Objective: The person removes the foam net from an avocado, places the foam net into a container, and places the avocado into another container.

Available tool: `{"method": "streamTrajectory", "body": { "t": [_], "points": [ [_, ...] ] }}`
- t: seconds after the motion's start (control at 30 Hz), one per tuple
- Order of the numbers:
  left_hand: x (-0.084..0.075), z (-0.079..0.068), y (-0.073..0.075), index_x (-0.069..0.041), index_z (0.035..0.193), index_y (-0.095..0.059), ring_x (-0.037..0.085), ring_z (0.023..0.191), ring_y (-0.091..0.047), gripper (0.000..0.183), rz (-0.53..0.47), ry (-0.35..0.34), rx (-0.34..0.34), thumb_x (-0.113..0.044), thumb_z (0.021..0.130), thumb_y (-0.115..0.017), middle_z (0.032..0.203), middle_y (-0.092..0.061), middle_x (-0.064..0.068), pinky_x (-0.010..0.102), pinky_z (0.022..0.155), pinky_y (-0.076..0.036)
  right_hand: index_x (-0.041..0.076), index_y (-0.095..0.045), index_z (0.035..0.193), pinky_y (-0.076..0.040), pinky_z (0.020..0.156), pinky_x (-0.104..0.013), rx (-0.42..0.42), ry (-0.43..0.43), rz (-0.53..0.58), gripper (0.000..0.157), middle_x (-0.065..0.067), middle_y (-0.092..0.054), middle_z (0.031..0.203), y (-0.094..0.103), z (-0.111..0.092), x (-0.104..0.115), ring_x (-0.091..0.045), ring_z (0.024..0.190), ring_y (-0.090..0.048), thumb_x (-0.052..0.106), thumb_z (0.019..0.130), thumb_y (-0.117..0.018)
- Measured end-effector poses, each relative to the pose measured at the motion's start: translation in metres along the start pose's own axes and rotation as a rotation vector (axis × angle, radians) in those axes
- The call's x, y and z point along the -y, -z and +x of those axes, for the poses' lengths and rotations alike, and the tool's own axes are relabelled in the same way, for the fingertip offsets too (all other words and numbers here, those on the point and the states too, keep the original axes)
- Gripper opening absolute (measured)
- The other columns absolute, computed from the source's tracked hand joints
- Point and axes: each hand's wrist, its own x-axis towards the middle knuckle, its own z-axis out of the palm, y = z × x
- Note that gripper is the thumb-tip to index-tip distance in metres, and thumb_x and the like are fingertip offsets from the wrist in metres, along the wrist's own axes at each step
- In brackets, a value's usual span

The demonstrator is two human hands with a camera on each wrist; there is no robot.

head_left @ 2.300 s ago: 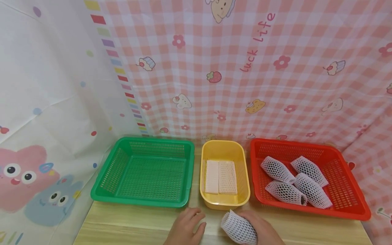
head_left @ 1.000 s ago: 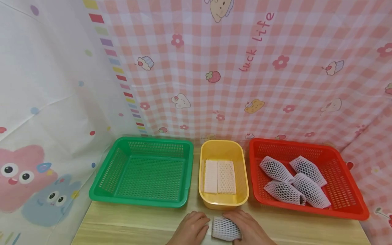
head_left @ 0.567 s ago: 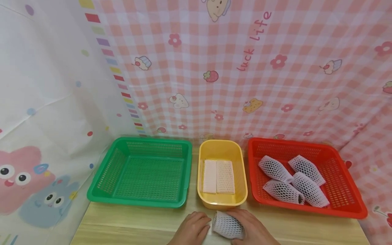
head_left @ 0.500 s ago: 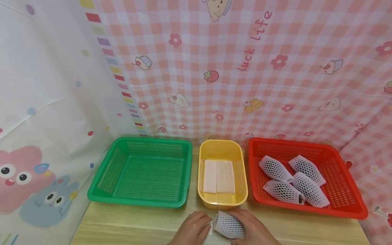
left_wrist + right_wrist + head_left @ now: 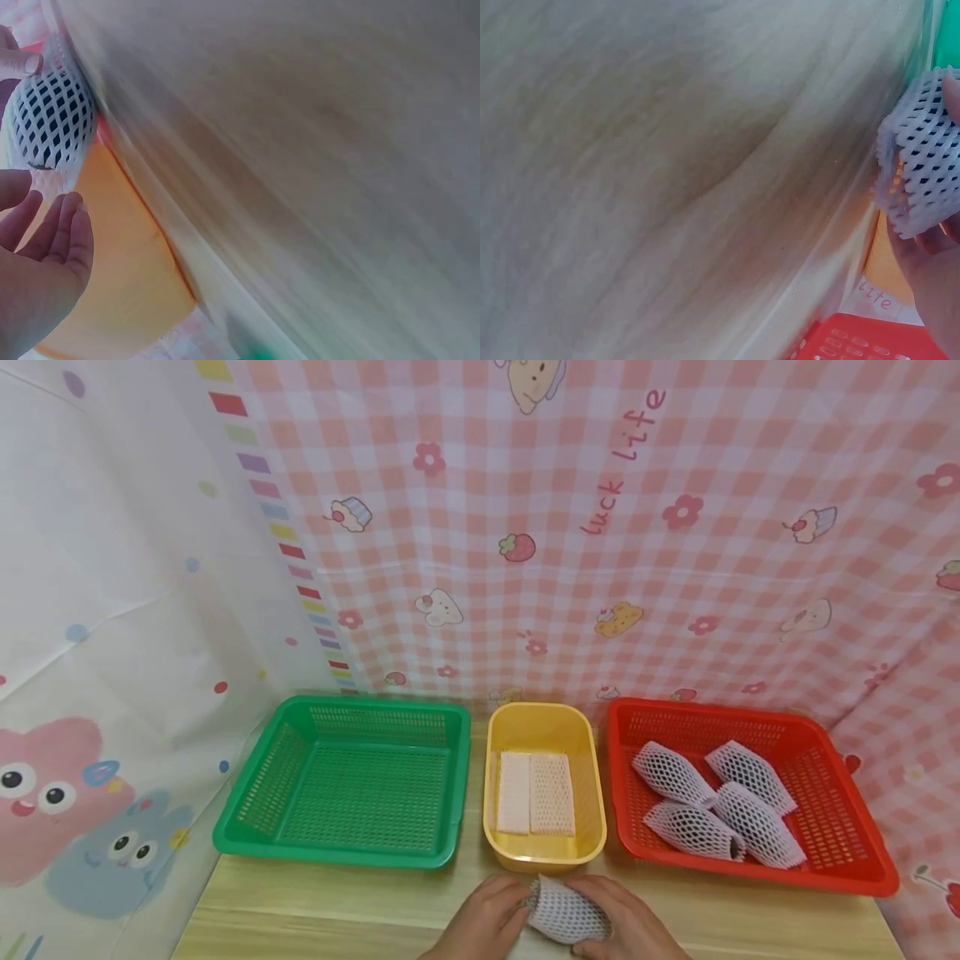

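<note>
A white foam net sleeve with something dark inside lies at the table's front, between the hands. My right hand grips its right side, fingers over the top and thumb below. My left hand has its fingertips at the sleeve's left rim. In the left wrist view, the left thumb and curved fingers are beside the sleeve's fringed end; whether they pinch it is unclear. The right wrist view shows the sleeve with its open fringed end facing left. What the sleeve covers is mostly hidden.
Behind the hands stands a yellow bin with two flat pale foam nets. A red basket to the right holds several dark-filled net sleeves. A green basket stands left on the wooden table; patterned cloth hangs behind.
The right hand has turned the sleeve and brought it further left. The left hand has moved right, so its fingertips now reach the sleeve's left rim. Baskets and bin have not moved.
</note>
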Motion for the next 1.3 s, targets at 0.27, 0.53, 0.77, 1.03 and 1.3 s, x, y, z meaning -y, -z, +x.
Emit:
{"method": "streamTrajectory", "body": {
  "t": [0.27,0.53,0.77,1.03,1.3],
  "points": [
    [0.001,-0.001,-0.002,-0.005,0.116,-0.075,0.010,0.110,-0.062,0.019,0.008,-0.003,0.015,-0.009,0.098,-0.072,0.114,-0.068,-0.003,0.027,0.095,-0.054,0.012,-0.064,0.137,-0.050,0.100,-0.029,0.069,-0.057,0.125,0.066,0.002,-0.064,0.131,0.000,0.002,-0.002,-0.011,0.119,-0.058,0.025,0.079,-0.091],
    [0.004,0.000,-0.003,-0.003,0.119,-0.073,0.011,0.113,-0.061,0.024,-0.013,0.005,0.055,-0.014,0.098,-0.072,0.116,-0.068,-0.003,0.029,0.097,-0.053,0.014,-0.067,0.134,-0.053,0.096,-0.030,0.089,-0.060,0.123,0.059,0.005,-0.067,0.126,0.003,0.002,-0.003,-0.008,0.113,-0.061,0.022,0.079,-0.089],
    [0.007,-0.001,-0.006,-0.001,0.124,-0.071,0.015,0.116,-0.062,0.031,-0.020,-0.041,0.064,-0.016,0.097,-0.075,0.121,-0.068,0.004,0.031,0.100,-0.053,0.016,-0.069,0.134,-0.051,0.093,-0.024,0.138,-0.105,0.258,0.050,0.008,-0.066,0.123,0.006,0.001,-0.003,-0.004,0.109,-0.061,0.023,0.086,-0.083],
    [0.006,-0.002,-0.002,-0.002,0.127,-0.069,0.013,0.120,-0.061,0.035,-0.020,-0.029,0.109,-0.014,0.095,-0.076,0.126,-0.066,0.004,0.030,0.101,-0.052,0.010,-0.073,0.128,-0.053,0.088,-0.023,0.000,0.093,0.278,0.045,0.004,-0.071,0.118,-0.001,-0.003,-0.007,-0.006,0.105,-0.065,0.013,0.085,-0.085],
    [0.012,-0.004,-0.006,-0.007,0.132,-0.067,0.010,0.121,-0.059,0.039,-0.065,-0.029,0.113,-0.022,0.097,-0.075,0.129,-0.065,0.001,0.029,0.102,-0.051,0.005,-0.073,0.126,-0.054,0.086,-0.022,-0.012,0.169,0.364,0.042,-0.003,-0.074,0.117,-0.001,-0.003,-0.009,-0.007,0.105,-0.067,0.005,0.085,-0.084]
  ]
}}
